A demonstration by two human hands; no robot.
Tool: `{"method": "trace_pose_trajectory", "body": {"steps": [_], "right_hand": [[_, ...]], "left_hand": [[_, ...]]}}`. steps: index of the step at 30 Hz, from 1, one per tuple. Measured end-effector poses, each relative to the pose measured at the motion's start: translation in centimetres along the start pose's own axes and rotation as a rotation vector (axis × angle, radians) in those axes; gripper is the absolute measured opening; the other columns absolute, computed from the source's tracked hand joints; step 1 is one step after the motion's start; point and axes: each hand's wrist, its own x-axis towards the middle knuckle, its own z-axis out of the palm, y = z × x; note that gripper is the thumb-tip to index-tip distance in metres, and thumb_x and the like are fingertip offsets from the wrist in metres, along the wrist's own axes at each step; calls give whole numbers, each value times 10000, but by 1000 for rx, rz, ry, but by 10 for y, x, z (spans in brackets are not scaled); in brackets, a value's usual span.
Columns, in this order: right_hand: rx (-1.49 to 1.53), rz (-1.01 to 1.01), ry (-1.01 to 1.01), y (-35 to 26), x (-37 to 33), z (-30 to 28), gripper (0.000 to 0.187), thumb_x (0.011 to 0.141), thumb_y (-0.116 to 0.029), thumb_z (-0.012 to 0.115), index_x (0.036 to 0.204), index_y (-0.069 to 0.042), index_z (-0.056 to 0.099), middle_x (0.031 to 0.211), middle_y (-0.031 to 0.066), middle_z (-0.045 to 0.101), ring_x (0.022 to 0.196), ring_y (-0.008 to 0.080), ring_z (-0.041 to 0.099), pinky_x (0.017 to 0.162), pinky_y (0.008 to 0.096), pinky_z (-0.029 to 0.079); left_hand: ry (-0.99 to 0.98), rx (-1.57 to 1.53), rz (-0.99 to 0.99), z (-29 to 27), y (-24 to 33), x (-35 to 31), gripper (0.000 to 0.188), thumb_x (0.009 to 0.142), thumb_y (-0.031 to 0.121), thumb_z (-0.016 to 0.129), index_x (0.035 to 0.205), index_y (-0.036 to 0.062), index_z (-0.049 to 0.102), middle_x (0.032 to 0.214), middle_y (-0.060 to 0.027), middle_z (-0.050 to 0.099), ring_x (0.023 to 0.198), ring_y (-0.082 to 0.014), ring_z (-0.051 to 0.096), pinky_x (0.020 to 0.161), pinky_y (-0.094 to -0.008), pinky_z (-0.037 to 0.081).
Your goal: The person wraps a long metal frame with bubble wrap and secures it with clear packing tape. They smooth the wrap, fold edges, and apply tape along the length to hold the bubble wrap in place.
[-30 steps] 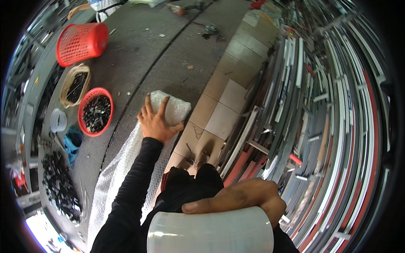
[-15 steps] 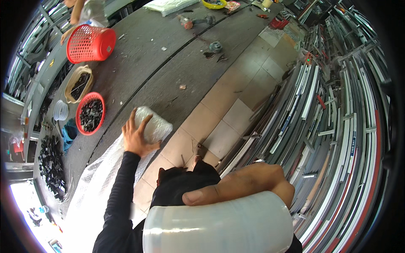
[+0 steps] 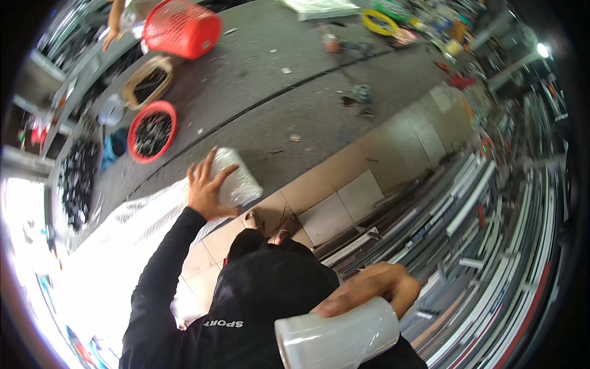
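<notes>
My left hand (image 3: 209,192) lies with its fingers spread over the end of a bubble-wrapped packet (image 3: 241,180) at the table's near edge. Bubble wrap (image 3: 147,210) stretches from the packet toward the lower left, where bright light washes it out. Close to my body, my right hand (image 3: 378,286) grips a roll of clear stretch film (image 3: 341,335), its thumb along the upper side. Fingers behind the roll are hidden.
On the grey table (image 3: 246,132) stand a red round basket (image 3: 152,132) of small dark parts, an oval tan basket (image 3: 147,83), and a tipped red basket (image 3: 184,29). A power tool (image 3: 347,44) lies farther off. Long metal profiles (image 3: 491,258) are stacked at right. Another person's hand (image 3: 114,27) shows at upper left.
The film roll and my right hand have moved down and away from the camera. My left hand stays on the packet. The view has shifted, with the table scene sliding right and up.
</notes>
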Motion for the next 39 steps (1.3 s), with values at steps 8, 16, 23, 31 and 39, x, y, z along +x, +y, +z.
{"method": "trace_pose_trajectory", "body": {"steps": [8,16,23,31,39], "right_hand": [[-264,-458,142,60,64,-18,376,1084,-78,739,1429,-42,591,1303,541,664,1272,660,707,1010,742,620],[-420,-34,273,48,137,-26,376,998,-130,869,1321,12,740,1329,511,690,1199,581,777,942,520,706],[-1244,-151,322,40,176,-62,423,925,-229,915,1297,-45,832,1283,350,789,974,312,826,832,376,683],[-1126,-284,202,38,197,-148,368,996,-328,802,1214,-32,814,1172,337,821,785,246,701,695,352,535],[-864,-136,-169,50,264,-169,304,1051,-323,760,1213,-70,804,1205,308,813,837,251,694,726,340,577]], "left_hand": [[-182,92,-197,-7,13,-4,1457,445,617,1095,1724,558,401,1799,-311,275,1696,-589,189,1269,-916,122],[-161,56,-149,-14,12,-2,1424,482,523,1098,1730,514,413,1700,-306,376,1647,-545,303,1246,-894,215],[-87,-20,-120,2,2,-4,1145,685,719,964,1703,506,485,1639,-321,411,1567,-541,369,1194,-841,239],[-15,-65,-25,2,-10,-4,1167,587,609,998,1661,510,552,1666,-333,417,1576,-558,376,1227,-825,273],[85,46,-18,16,-26,41,943,727,503,897,1608,557,566,1614,-307,459,1526,-524,462,1205,-805,338]]}}
